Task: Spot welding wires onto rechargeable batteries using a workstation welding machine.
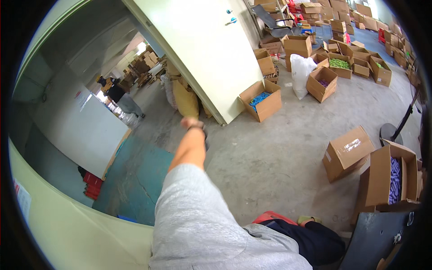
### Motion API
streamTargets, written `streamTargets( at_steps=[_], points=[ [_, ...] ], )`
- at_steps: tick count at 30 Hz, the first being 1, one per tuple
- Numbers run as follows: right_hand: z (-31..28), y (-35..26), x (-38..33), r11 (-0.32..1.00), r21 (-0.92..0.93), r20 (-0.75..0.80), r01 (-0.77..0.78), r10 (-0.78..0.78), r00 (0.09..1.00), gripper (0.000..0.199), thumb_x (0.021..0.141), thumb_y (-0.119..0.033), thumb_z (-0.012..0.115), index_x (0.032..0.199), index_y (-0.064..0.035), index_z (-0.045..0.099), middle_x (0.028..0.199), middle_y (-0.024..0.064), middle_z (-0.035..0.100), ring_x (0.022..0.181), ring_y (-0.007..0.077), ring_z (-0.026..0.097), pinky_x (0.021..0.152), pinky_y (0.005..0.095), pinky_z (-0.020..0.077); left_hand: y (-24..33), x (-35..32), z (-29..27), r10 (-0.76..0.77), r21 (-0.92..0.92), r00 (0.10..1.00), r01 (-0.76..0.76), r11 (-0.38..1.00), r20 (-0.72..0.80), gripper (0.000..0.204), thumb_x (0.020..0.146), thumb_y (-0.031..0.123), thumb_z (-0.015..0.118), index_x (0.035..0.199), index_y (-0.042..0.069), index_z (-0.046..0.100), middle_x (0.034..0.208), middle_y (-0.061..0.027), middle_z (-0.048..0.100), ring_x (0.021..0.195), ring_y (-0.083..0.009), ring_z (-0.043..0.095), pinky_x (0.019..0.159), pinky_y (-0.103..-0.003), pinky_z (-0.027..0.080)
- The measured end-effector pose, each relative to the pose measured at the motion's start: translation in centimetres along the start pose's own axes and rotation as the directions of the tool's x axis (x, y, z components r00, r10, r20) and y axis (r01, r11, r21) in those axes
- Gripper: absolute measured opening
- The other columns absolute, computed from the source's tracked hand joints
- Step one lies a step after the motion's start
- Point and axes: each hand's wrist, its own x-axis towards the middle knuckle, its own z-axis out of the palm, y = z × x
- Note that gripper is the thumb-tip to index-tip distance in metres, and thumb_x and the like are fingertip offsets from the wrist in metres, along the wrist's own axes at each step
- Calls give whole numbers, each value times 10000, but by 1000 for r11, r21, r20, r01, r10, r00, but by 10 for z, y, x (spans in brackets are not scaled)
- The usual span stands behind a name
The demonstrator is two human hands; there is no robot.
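Note:
My left arm, in a grey sleeve, stretches out ahead toward the doorway, with a dark band at the wrist. My left hand (192, 122) is small in view and looks closed, with nothing visible in it. It is raised in the air, apart from everything. Behind it in the picture are a yellow sack (186, 101) and the lower edge of an open pale door (198, 40). My right hand is out of view. At the lower right, my dark-trousered leg (315, 240) shows beside a red plastic seat (270, 217).
Through the doorway a person (123, 99) stands in the far room. Right of the door are a carton of blue pieces (270, 103), a white bag (301, 74) and several more cartons. Nearer stand a closed carton (346, 153), a carton of purple pieces (378, 180) and a black stand (391, 132).

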Motion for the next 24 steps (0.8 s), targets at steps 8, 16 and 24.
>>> streamTargets(
  at_steps=[8, 16, 24],
  points=[
    [23, -4, 98, 741, -356, 1, -569, 610, 793, 152, 802, -95, 542, 872, 31, 590, 945, 164, 567, 855, 302, 550, 797, 388, 430, 94, -69, -411, 406, 192, 470, -438, 878, -784, 297, 718, 278, 570, 905, 53, 617, 965, -161, 595, 868, -293, 586, 722, -386, 465],
    [1, 85, 53, 287, -461, -268, -839, 857, 441, 143, 796, -85, 548, 863, 35, 590, 934, 163, 572, 848, 308, 552, 792, 391, 434, 278, -365, -570, 328, 612, -521, -724, 319, -788, 339, 771, 247, 526, 1022, 21, 550, 1010, -184, 569, 934, -299, 543, 809, -362, 426],
    [-47, 57, -153, 613, -230, -35, -756, 771, 636, 135, 790, -74, 554, 854, 39, 591, 922, 162, 577, 841, 315, 554, 787, 394, 438, 432, -386, -463, 583, 645, -546, -762, -47, -602, 270, 748, 211, 541, 985, 96, 597, 1027, -98, 584, 952, -261, 554, 785, -385, 456]
  ],
)
